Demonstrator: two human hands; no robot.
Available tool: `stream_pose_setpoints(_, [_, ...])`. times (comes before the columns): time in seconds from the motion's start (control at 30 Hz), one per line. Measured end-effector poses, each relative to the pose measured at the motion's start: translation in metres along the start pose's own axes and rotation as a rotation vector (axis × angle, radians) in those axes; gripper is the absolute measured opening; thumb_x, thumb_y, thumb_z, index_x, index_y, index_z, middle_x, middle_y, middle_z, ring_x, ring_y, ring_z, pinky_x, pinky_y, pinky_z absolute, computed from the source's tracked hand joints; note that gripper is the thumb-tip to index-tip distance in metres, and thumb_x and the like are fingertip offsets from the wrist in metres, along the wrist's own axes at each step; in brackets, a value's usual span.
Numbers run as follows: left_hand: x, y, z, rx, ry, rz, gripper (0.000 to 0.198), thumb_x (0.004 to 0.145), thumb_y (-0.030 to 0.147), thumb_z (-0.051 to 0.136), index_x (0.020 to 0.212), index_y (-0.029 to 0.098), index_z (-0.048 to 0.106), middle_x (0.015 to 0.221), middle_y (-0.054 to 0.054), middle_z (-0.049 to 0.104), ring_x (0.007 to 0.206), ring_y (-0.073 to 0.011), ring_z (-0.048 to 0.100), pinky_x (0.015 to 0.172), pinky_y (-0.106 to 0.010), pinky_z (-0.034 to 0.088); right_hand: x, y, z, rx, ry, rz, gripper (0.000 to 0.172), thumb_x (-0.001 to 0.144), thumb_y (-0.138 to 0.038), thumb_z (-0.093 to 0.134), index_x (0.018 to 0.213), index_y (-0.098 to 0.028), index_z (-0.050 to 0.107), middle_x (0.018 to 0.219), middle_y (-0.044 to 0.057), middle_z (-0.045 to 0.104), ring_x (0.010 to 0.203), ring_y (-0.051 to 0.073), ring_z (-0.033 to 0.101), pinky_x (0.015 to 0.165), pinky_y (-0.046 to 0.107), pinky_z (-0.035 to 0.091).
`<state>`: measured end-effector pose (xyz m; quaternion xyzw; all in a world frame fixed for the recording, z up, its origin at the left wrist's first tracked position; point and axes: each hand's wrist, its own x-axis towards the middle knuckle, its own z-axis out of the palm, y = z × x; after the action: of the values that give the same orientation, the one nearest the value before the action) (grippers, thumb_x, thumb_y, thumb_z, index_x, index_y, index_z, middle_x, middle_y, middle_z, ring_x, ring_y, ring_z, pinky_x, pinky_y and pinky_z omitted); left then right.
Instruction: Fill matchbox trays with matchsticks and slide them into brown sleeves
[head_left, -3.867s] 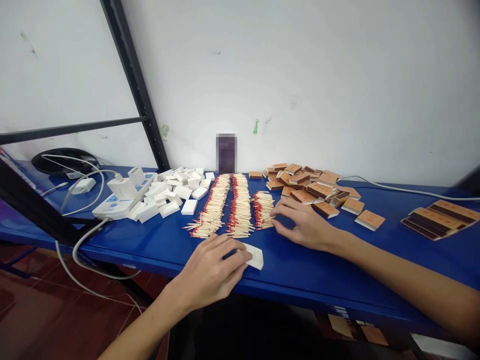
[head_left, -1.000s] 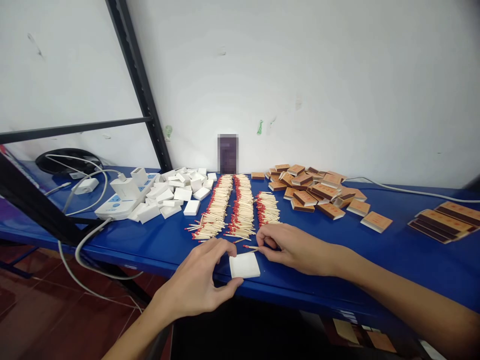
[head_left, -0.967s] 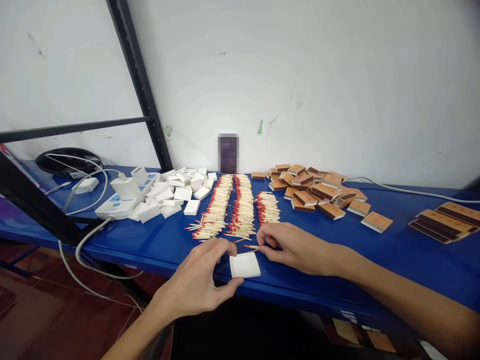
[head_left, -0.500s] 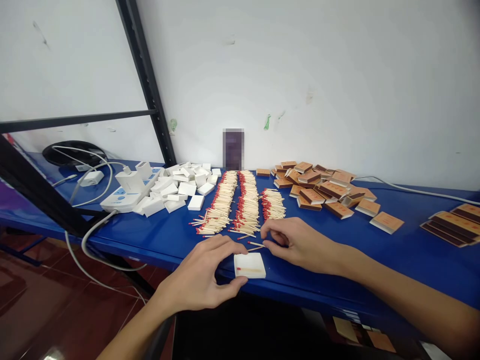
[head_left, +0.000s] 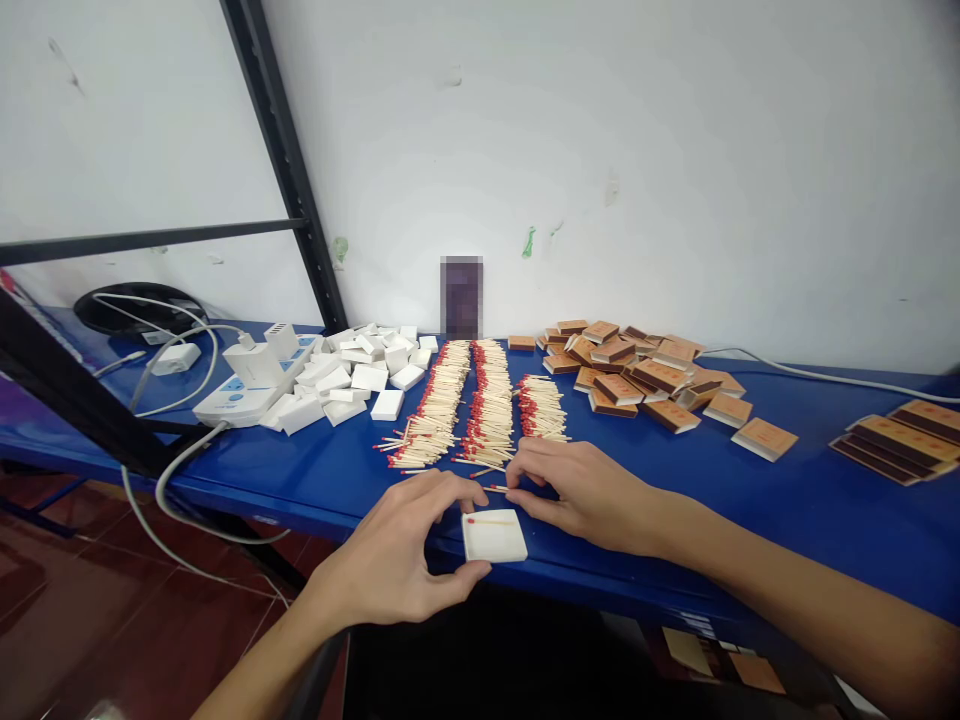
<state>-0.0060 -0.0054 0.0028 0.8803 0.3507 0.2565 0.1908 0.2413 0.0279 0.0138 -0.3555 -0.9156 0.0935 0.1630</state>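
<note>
At the table's front edge, my left hand [head_left: 409, 545] grips a small white matchbox tray [head_left: 496, 545] between thumb and fingers. One red-tipped match [head_left: 491, 520] lies in the tray along its far side. Just beyond the tray, my right hand [head_left: 581, 495] has its thumb and index finger closed at a loose match [head_left: 498, 489]; its far end is hidden by the fingertips. Behind the hands lie rows of matches, a left row [head_left: 439, 400], a middle row [head_left: 491, 400] and a shorter right row [head_left: 544, 408].
White trays [head_left: 369, 378] are heaped at the left beside a power strip [head_left: 240, 400] with chargers and cables. Orange-brown matchbox sleeves [head_left: 615, 388] are piled right of the matches, with flat sleeves [head_left: 900, 445] farther right. A black shelf post [head_left: 289, 160] rises at left.
The match in the tray has shifted from its near side to its far side. My right hand has moved slightly left, closing on the loose match. My left hand keeps the tray.
</note>
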Motion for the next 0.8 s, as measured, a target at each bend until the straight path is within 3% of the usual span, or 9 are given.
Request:
stream_pose_setpoints(0.2, [0.0,0.0,-0.0011,-0.015,0.0,0.026,0.039,0.074,0.021,0.069,0.11,0.025,0.054,0.103,-0.001,0.064,0.088,-0.0175,0.058,0.079,-0.029,0.046,0.0003,-0.0003,0.0036,-0.031,-0.019,-0.004,0.016,0.099,-0.027,0.049,0.091,-0.02,0.061,0.088,0.004,0.065,0.076,0.017,0.059,0.064,0.028,0.04])
stream_pose_setpoints(0.53, [0.0043,0.0017,0.002,0.053,-0.007,-0.005,0.036,0.083,0.025,0.064,0.117,0.025,0.054,0.111,-0.003,0.063,0.104,-0.021,0.059,0.091,-0.034,0.048,-0.0027,0.0018,0.0011,-0.119,-0.015,-0.066,0.02,0.098,-0.024,0.048,0.095,-0.02,0.067,0.084,0.004,0.063,0.07,0.016,0.058,0.058,0.027,0.035])
stream_pose_setpoints(0.8, [0.0031,0.0002,0.0018,0.057,-0.003,0.019,0.033,0.083,0.025,0.065,0.115,0.024,0.056,0.108,-0.004,0.065,0.102,-0.0215,0.06,0.089,-0.034,0.049,-0.0005,0.0036,0.0039,-0.064,0.014,0.0,0.013,0.094,-0.021,0.051,0.088,-0.02,0.062,0.083,0.003,0.064,0.071,0.016,0.057,0.06,0.026,0.038])
